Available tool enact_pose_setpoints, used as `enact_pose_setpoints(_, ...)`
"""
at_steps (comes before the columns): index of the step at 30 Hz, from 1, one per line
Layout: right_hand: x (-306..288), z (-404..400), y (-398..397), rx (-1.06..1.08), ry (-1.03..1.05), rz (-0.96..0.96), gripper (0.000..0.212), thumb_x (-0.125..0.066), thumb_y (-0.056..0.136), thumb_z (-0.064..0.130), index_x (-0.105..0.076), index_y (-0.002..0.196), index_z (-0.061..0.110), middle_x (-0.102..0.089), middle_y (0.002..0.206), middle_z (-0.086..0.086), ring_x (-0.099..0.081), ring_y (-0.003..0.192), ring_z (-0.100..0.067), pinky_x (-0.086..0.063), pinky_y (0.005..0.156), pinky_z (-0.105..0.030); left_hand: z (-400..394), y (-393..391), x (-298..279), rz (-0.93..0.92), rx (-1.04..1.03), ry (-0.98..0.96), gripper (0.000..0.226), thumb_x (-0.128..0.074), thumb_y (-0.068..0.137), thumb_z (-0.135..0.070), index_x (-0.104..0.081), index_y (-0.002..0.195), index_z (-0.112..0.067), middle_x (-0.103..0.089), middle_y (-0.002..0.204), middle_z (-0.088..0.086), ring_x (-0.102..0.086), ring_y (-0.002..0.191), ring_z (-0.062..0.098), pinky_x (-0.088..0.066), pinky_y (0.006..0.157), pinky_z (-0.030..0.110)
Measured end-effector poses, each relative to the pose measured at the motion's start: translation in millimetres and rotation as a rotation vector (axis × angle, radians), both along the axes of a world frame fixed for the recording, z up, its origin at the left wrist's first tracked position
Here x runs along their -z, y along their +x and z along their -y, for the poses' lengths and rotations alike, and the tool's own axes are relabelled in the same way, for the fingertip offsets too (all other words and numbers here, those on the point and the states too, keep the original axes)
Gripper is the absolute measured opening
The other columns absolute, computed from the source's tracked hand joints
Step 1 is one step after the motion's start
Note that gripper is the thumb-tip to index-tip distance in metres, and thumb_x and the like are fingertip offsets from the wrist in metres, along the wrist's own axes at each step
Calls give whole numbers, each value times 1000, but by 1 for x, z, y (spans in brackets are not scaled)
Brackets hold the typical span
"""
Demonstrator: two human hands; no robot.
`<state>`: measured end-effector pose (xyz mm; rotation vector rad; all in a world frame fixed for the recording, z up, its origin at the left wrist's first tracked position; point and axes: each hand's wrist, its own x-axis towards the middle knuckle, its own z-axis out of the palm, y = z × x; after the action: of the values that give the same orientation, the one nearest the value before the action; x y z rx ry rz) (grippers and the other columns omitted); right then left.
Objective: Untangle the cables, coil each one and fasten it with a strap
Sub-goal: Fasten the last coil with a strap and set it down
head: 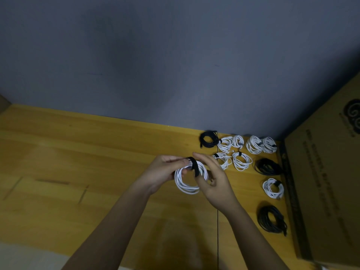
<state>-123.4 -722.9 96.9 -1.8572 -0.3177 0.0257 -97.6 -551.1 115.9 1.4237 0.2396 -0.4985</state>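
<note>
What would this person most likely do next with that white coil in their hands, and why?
Probably press the black strap closed around the white coil. The strap already loops over the coil's top, the left hand grips the coil there, and the right hand holds the strap. Then it would likely join the finished coils by the box.

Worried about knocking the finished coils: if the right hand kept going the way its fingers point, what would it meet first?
Probably the black strap on the white coil that the right hand already holds; depth is unclear.
</note>
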Motion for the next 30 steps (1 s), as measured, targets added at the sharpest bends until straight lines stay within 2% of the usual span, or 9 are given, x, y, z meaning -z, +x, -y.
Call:
enact_pose_setpoints(5,-3,0,4,64,3,142,19,-68,83,-4,-72,98,7,-64,109,-3,-60,107,-12,-48,91,-30,-1,1,0,17,15,33,8,-70,86,-16,-78,87,-14,-69,65,1,-63,60,10,-49,58,20)
enact_pose_setpoints(8,-4,0,6,82,2,123,15,-69,83,-3,-73,90,10,-64,109,-1,-60,105,-8,-47,90,-24,1,-1,1,64,66,101,16,-67,89,-20,-79,78,-23,-68,63,-1,-63,60,9,-49,63,21)
enact_pose_setpoints(10,-6,0,7,94,48,56,19,-68,83,-2,-73,88,16,-66,108,2,-62,103,-7,-49,87,-21,3,-2,1,107,115,130,18,-64,91,-20,-78,80,-23,-70,66,-4,-64,63,5,-48,65,18)
enact_pose_setpoints(13,-8,-3,10,132,187,-85,16,-71,81,0,-70,84,15,-71,83,9,-66,82,-1,-51,72,-15,5,-5,-2,174,194,166,19,-57,96,-17,-75,91,-15,-75,80,-3,-67,71,1,-47,66,13)
enact_pose_setpoints(15,-8,-3,11,188,236,-121,12,-74,78,2,-70,82,12,-70,75,8,-65,75,1,-49,68,-12,4,-6,-4,214,243,217,23,-51,99,-18,-73,98,-10,-74,87,2,-65,72,-1,-48,69,13)
enact_pose_setpoints(20,-9,-1,14,210,302,-208,21,-76,75,0,-69,86,17,-70,73,12,-64,77,2,-49,69,-13,4,-10,-6,379,329,289,23,-51,99,-12,-71,105,-3,-70,88,-5,-60,76,-7,-45,75,13)
enact_pose_setpoints(24,-13,0,15,175,389,-264,30,-74,74,-4,-67,96,16,-67,69,11,-64,75,-2,-50,71,-16,6,-14,-6,444,348,288,19,-58,96,-17,-71,103,-4,-66,81,0,-58,76,7,-44,70,25)
enact_pose_setpoints(28,-18,0,15,185,510,-333,38,-70,76,-8,-64,107,12,-59,72,-7,-62,77,-17,-53,78,-25,12,-15,-3,614,293,517,15,-60,94,-21,-68,105,-14,-67,81,4,-59,72,14,-44,66,37)
enact_pose_setpoints(30,-21,-1,15,193,566,-375,45,-69,76,-9,-60,115,11,-61,76,-15,-63,82,-24,-54,79,-28,16,-17,-1,658,264,570,16,-58,95,-24,-54,111,-23,-67,90,-5,-60,79,11,-45,68,32)
